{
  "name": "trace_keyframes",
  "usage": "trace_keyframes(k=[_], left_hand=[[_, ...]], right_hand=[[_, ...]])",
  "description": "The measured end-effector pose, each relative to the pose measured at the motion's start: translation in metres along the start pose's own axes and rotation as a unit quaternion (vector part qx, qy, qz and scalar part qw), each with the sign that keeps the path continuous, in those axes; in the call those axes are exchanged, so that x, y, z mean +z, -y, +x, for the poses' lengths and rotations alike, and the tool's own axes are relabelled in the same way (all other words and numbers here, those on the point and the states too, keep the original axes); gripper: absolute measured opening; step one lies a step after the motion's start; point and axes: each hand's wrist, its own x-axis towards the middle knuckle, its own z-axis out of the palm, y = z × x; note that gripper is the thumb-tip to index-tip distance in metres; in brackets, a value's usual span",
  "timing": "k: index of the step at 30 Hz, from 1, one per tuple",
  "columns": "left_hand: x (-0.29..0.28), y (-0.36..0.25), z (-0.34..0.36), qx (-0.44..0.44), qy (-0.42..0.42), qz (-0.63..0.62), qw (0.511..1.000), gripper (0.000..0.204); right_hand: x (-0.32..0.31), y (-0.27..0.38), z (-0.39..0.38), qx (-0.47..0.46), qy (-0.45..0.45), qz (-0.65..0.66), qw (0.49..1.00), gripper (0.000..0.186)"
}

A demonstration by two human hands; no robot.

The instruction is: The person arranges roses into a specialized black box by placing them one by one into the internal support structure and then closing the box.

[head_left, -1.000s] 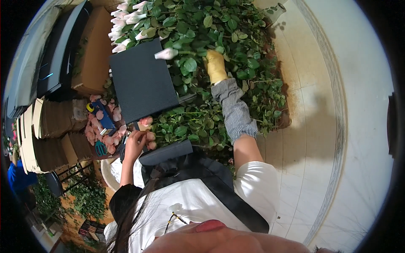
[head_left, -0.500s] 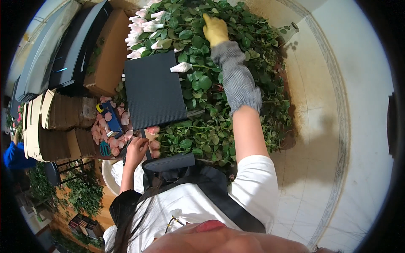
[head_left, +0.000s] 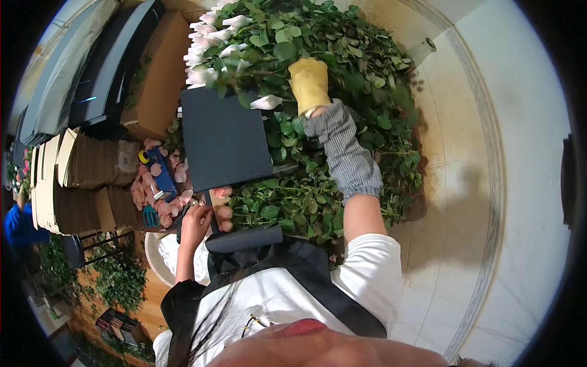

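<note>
My right hand (head_left: 309,85), in a yellow glove with a grey striped sleeve guard, reaches far forward into a big heap of leafy rose stems (head_left: 361,67). Its fingers are buried among the leaves, so its grip is hidden. A pale pink bud (head_left: 266,103) lies just left of the glove, and more pale buds (head_left: 205,49) line the heap's left edge. A dark corrugated sheet (head_left: 223,137) lies over the stems. My left hand (head_left: 195,223) is curled at the sheet's near edge beside pink rose heads (head_left: 223,211) and a thin dark bar; what it holds is unclear.
Cardboard boxes (head_left: 162,73) and stacks of folded cardboard (head_left: 73,165) stand on the left. A blue tool (head_left: 162,174), green-handled scissors (head_left: 150,215) and loose pink petals lie beside them. A person in blue (head_left: 18,223) is at the far left. Pale tiled floor (head_left: 477,202) runs along the right.
My right hand has stretched further into the leaves and now sits closer to the pale bud. My left hand has stayed at the sheet's near edge.
</note>
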Motion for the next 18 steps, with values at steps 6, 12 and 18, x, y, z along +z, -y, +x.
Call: trace_keyframes(k=[6, 12, 18], left_hand=[[0.006, -0.002, 0.008, 0.018, -0.005, 0.0, 1.0, 0.011], [0.004, 0.011, 0.003, -0.007, -0.018, 0.002, 1.0, 0.013], [0.007, 0.01, 0.016, -0.02, -0.013, 0.011, 1.0, 0.014]], right_hand=[[0.099, -0.063, -0.037, 0.1, -0.048, 0.262, 0.959, 0.007], [-0.027, -0.032, -0.023, -0.023, 0.084, 0.067, 0.994, 0.011], [0.029, -0.088, -0.043, 0.193, 0.2, 0.305, 0.911, 0.023]])
